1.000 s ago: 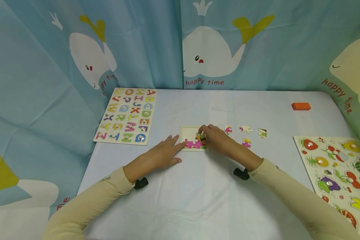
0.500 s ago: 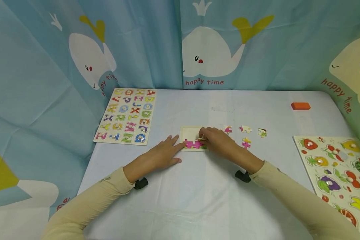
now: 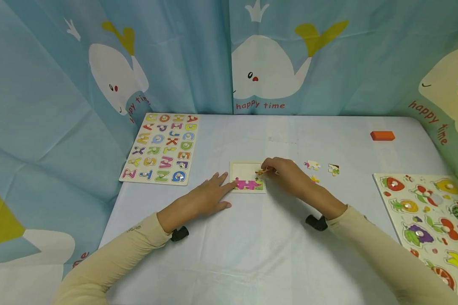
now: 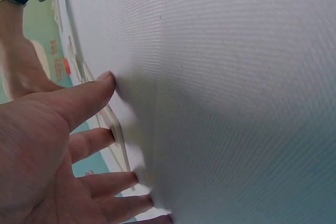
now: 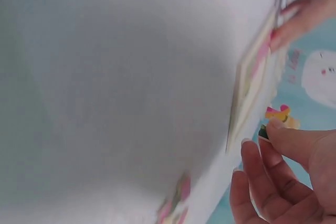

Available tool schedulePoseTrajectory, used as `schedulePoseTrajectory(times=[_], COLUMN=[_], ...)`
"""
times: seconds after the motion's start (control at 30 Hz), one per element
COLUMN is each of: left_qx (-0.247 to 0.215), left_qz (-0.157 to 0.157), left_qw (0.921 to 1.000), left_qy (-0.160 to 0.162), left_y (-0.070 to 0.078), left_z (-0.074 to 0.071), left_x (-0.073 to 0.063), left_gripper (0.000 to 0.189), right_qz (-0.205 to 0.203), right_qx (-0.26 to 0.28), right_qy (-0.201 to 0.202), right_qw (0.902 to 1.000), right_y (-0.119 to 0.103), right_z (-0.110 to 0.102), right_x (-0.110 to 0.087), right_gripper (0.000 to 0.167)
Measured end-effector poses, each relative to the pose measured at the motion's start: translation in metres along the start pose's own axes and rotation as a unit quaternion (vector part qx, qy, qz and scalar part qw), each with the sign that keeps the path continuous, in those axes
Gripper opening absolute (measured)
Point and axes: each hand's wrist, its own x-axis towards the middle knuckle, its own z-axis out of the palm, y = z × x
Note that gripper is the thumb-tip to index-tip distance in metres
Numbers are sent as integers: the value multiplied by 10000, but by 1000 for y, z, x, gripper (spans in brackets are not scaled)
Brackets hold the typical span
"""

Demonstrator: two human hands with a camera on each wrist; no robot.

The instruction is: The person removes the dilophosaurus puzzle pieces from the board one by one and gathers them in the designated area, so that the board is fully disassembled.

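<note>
A small puzzle tray (image 3: 241, 170) lies mid-table, with joined pink-and-green pieces (image 3: 248, 184) along its near side. My left hand (image 3: 208, 195) rests with straight, spread fingers, its index fingertip at the tray's lower left. In the left wrist view the left fingertips (image 4: 107, 80) meet the tablecloth. Over the tray's right edge, my right hand (image 3: 288, 177) pinches a jigsaw piece (image 5: 278, 113) between thumb and fingers. That piece shows yellow, pink and dark green, and tilts clear of the tray.
Loose jigsaw pieces (image 3: 312, 164) lie right of the tray, partly hidden by the right arm. An alphabet board (image 3: 160, 148) stands back left, a fruit board (image 3: 423, 220) at right. An orange block (image 3: 383, 135) sits back right. A whale-print curtain (image 3: 198, 55) encloses the table.
My right hand has drawn back rightward and up from the tray with the piece, uncovering the lower right pieces and covering one loose piece. The left hand has stayed put.
</note>
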Motion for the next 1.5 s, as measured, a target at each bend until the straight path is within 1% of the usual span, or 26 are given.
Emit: schedulePoseTrajectory(times=[0.17, 0.27, 0.33, 0.43, 0.57, 0.7, 0.83, 1.0, 1.17, 1.33, 1.5], left_qx=[11, 11, 26, 48, 76, 66, 48, 104, 147, 108, 55], left_qz=[16, 10, 17, 34, 18, 6, -3, -8, -38, -37, -4], left_qw=[10000, 10000, 10000, 10000, 10000, 10000, 10000, 9999, 9999, 9999, 10000], left_qy=[47, 54, 59, 70, 49, 58, 51, 46, 37, 31, 13], left_y=[0, 0, 0, 0, 0, 0, 0, 0, 0, 1, 1], left_z=[1, 1, 1, 1, 1, 0, 1, 1, 1, 1, 0], left_x=[-1, -1, -1, -2, -2, -2, -3, -2, -1, -1, -1], left_gripper=[71, 71, 71, 71, 71, 71, 72, 72, 72, 71, 71], right_qz=[228, 246, 337, 814, 1511, 1710, 1850, 2105, 2305, 2401, 2535], right_qx=[-7, 33, 35, 99, 167, 34, -50, 124, 311, 263, 212], right_qy=[193, 309, 357, 262, -19, -219, -461, -660, -768, -707, -670], right_qw=[9996, 9992, 9988, 9963, 9884, 9850, 9816, 9753, 9695, 9678, 9648], right_y=[10, 19, 25, 37, 56, 76, 92, 107, 114, 119, 119], right_z=[-21, -35, -45, -60, -78, -92, -96, -99, -99, -92, -86], right_x=[-12, -24, -33, -46, -63, -82, -99, -114, -119, -122, -123], right_gripper=[17, 18, 19, 20, 23, 19, 15, 23, 31, 35, 39])
